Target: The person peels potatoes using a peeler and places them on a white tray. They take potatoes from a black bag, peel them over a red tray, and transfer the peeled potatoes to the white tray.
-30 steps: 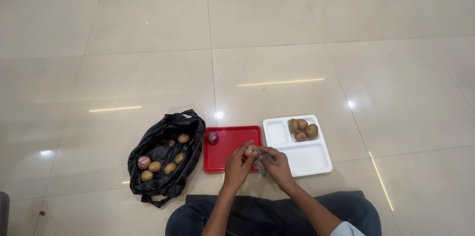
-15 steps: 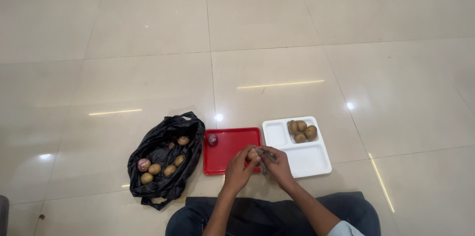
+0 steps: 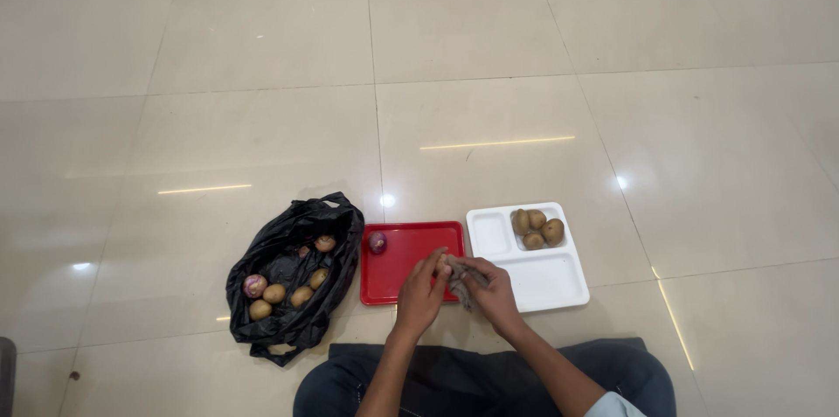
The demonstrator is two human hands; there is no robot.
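— Moved? Potato's now tucked out of sight btwn both hands.
— Grip? L hand (image 3: 421, 289) curled round it, R hand (image 3: 489, 292) pinching grey cloth (image 3: 461, 278), over red tray (image 3: 404, 261) edge.

I see a glossy black plastic bag (image 3: 297, 281) on the left holding tan-brown potatoes (image 3: 288, 294) and a purple onion (image 3: 254, 284). Right of it lies a bright red tray (image 3: 398, 273) with one dark purple onion (image 3: 377, 243) at its far left corner. Further right, a plain white compartment tray (image 3: 542, 281) carries brown potatoes (image 3: 537, 227). The cloth (image 3: 461, 280) looks dull grey. The floor tiles (image 3: 262, 76) are pale cream, plain, streaked with white reflections; my trousers (image 3: 454, 382) are dark blue.
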